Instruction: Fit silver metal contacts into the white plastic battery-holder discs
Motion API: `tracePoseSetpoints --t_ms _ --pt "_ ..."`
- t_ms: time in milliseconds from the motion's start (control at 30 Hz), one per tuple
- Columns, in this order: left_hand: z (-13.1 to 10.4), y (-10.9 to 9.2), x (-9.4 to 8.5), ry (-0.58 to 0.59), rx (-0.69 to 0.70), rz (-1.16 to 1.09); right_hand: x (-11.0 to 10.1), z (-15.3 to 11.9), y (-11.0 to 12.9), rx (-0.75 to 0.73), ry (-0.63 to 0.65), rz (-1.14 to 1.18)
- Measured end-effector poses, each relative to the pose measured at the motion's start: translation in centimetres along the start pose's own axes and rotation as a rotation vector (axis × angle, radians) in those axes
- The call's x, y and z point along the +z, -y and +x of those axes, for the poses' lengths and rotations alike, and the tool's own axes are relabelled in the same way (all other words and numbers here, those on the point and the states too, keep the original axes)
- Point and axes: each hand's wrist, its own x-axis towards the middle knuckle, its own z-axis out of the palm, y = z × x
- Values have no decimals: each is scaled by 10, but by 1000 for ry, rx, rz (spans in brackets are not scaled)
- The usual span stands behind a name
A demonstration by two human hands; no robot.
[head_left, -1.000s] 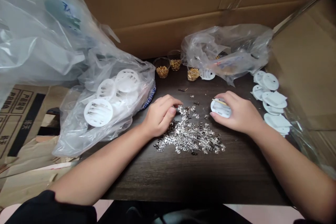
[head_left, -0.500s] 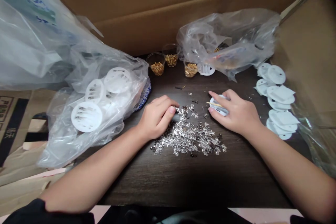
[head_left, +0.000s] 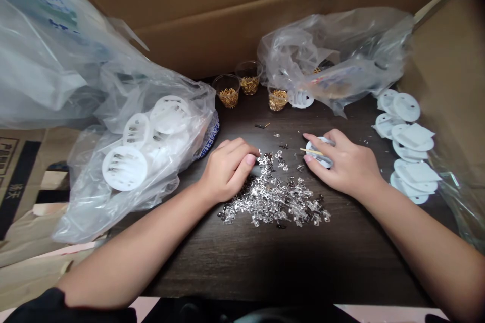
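My left hand rests at the left edge of a pile of small silvery metal clips, thumb and forefinger pressed together. Whatever lies in that pinch is too small to make out. My right hand sits over a small white disc on the table, its thumb and forefinger at either side of the disc's edge. A thin yellow stick crosses the disc and points left between those fingers. The disc's right part is hidden under the hand.
Clear cups of brass-coloured pins stand at the back, beside a plastic bag. Stacked white discs lie at right. At left a bag covers discs with metal parts. Cardboard walls enclose the dark table.
The view has shifted slightly, so things at the right appear a little farther right. Both hands keep nearly the same pose, the right one still over the white disc.
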Motion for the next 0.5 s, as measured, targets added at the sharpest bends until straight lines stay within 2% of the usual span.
tracePoseSetpoints --t_ms 333,500 --pt "0 -1 1 -6 13 56 -2 1 2 -4 31 -3" --pt "1 -2 1 -3 -3 82 2 -1 -2 -38 -34 -2"
